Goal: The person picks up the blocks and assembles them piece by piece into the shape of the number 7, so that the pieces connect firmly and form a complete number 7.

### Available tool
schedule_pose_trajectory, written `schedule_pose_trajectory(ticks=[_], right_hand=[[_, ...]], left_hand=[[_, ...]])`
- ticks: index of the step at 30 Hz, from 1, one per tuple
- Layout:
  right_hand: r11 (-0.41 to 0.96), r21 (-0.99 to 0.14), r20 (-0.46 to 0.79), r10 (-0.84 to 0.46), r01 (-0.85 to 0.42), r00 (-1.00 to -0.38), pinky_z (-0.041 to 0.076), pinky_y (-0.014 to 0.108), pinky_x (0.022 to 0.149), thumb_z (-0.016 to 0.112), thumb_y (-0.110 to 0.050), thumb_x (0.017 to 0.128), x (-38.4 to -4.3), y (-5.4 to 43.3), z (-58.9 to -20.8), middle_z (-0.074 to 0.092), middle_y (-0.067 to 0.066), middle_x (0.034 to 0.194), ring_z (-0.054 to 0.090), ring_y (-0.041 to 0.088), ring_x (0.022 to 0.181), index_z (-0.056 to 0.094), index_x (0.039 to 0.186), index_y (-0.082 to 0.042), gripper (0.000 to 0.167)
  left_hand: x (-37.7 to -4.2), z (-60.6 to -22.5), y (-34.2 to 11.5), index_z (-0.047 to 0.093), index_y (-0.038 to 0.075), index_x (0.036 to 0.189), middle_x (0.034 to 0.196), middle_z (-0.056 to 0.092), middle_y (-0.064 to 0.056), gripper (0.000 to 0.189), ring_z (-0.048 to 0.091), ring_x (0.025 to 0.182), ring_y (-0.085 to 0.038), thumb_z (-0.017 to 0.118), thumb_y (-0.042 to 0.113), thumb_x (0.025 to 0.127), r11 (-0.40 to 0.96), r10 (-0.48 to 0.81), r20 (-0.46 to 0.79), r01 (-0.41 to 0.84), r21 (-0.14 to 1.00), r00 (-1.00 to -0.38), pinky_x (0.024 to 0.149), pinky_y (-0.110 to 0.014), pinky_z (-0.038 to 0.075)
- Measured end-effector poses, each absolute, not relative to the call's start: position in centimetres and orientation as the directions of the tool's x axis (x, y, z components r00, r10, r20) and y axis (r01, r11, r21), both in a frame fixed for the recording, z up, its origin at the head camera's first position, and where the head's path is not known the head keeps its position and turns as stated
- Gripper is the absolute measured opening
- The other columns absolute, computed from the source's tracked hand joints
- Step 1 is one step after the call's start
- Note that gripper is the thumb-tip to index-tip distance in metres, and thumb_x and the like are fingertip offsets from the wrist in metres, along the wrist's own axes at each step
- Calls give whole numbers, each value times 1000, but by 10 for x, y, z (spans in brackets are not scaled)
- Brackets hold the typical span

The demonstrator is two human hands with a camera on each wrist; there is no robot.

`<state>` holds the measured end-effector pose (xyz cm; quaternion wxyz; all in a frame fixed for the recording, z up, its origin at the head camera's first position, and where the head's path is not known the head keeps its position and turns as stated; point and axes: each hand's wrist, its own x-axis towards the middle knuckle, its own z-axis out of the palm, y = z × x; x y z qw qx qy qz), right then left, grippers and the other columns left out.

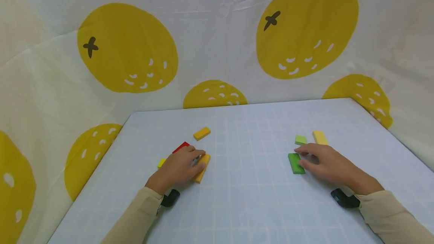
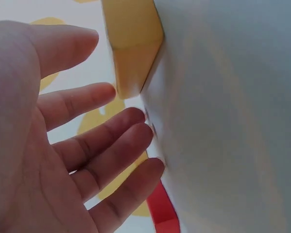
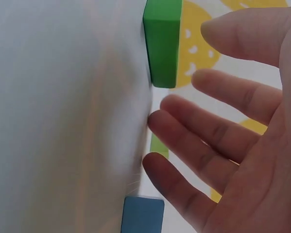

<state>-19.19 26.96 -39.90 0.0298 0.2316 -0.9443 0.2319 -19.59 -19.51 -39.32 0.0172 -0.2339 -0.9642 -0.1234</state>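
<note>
My left hand (image 1: 179, 164) hovers low over the left part of the table, beside an orange block (image 1: 202, 168). In the left wrist view, thumb and fingers (image 2: 67, 104) are spread and loosely bent, gripping nothing, with the orange block (image 2: 135, 48) just beyond them. A red block (image 1: 181, 147) and a yellow block (image 1: 161, 162) are partly covered by that hand. On the other side, my right hand (image 1: 327, 163) is beside a dark green block (image 1: 295, 163), its fingers loosely spread around nothing. The right wrist view also shows a blue block (image 3: 143, 216) near the little finger.
A smaller orange block (image 1: 202, 133) lies farther back on the left. Behind the right hand are a light green block (image 1: 300, 139) and a pale yellow block (image 1: 320, 137). The white gridded table (image 1: 247, 199) meets a fruit-patterned cloth (image 1: 217, 40) at its back edge.
</note>
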Motion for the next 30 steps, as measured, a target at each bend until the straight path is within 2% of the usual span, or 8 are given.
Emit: schedule_pose_trajectory(ticks=[7,14,20,30], right_hand=[[749,-494,119,-445,-442,-888,46,54,97,71,-38,94,-193,272,-401,65,1,126,58,26,117,66,128,-12,43],[746,-489,107,-462,-451,-880,40,60,102,72,-39,93,-197,275,-402,63,7,131,53,36,127,64,131,-8,50],[743,-486,108,-473,-461,-875,39,61,102,72,-37,93,-195,276,-402,61,10,133,51,38,127,64,131,-5,51],[735,-451,139,-502,-506,-854,39,61,101,72,-37,93,-194,278,-403,60,9,133,50,39,128,64,132,-6,51]], left_hand=[[-201,-397,-197,61,21,138,115,55,2,47,53,93,-10,69,37,94,851,391,-24,351,391,-920,79,-29,50],[-205,-396,-198,55,19,145,109,49,1,57,50,92,-13,72,37,93,824,372,-93,282,490,-924,73,-28,49],[-207,-398,-199,54,17,146,106,46,0,62,49,91,-14,72,40,92,820,342,-125,231,523,-931,70,-28,48],[-207,-400,-201,55,20,144,103,46,-1,59,49,91,-14,71,43,92,814,335,-126,220,538,-934,70,-28,47]])
